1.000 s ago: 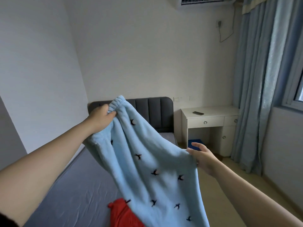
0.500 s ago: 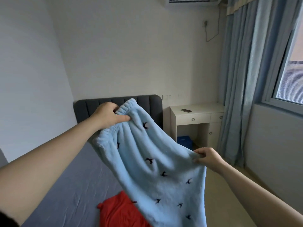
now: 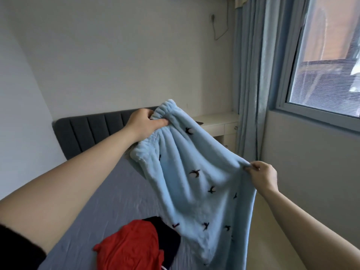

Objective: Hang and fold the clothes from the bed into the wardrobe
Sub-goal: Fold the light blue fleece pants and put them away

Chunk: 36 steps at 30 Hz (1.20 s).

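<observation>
I hold up light blue fleece trousers [image 3: 196, 172] with small dark bird prints, spread in the air above the bed. My left hand [image 3: 144, 123] grips the gathered elastic waistband at the upper left. My right hand [image 3: 263, 174] pinches the fabric's right edge lower down. The legs hang down toward the bed's right side. A red garment [image 3: 130, 248] lies crumpled on the grey bed sheet [image 3: 93, 215], on top of a black garment [image 3: 167, 236]. The wardrobe is not in view.
A dark grey padded headboard [image 3: 87, 131] stands against the white wall. A cream desk [image 3: 220, 123] sits right of the bed, partly behind the trousers. Blue curtains [image 3: 253, 84] hang beside the window [image 3: 327, 61]. Beige floor shows at the lower right.
The view has swung right toward the window. My right hand went from open beside the fabric to pinching its edge. Both hands have drawn the trousers wider, and the black garment has come into sight.
</observation>
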Each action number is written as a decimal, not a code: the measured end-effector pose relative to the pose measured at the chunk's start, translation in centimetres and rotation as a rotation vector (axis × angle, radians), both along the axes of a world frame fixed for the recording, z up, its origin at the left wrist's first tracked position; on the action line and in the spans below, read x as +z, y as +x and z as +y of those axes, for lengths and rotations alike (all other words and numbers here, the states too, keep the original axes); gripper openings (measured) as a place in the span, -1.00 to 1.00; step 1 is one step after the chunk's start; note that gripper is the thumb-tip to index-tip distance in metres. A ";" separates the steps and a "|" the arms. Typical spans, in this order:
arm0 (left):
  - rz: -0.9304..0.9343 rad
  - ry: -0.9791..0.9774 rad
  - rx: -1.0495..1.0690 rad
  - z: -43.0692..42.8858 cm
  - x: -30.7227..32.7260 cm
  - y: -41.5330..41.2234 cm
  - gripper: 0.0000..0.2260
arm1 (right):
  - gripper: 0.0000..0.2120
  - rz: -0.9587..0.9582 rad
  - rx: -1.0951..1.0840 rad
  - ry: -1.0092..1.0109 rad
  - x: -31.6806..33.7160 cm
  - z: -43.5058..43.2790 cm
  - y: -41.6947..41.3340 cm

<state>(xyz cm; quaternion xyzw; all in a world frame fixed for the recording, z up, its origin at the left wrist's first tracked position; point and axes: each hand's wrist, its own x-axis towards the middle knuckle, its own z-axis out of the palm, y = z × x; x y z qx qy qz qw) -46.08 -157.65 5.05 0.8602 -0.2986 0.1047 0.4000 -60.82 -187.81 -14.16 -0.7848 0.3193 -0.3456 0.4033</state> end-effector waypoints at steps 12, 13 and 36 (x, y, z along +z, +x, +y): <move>0.231 0.052 0.143 1.8 -9.9 -0.5 -0.69 | -0.90 0.291 0.170 0.006 -7.1 -0.4 0.1; 0.272 0.047 0.161 2.7 -11.3 -0.2 -0.69 | -0.87 0.325 0.187 0.006 -8.1 0.4 0.5; 0.880 -0.154 0.742 49.9 -47.1 4.3 -0.91 | -0.81 0.856 0.788 -0.147 -32.6 44.6 23.1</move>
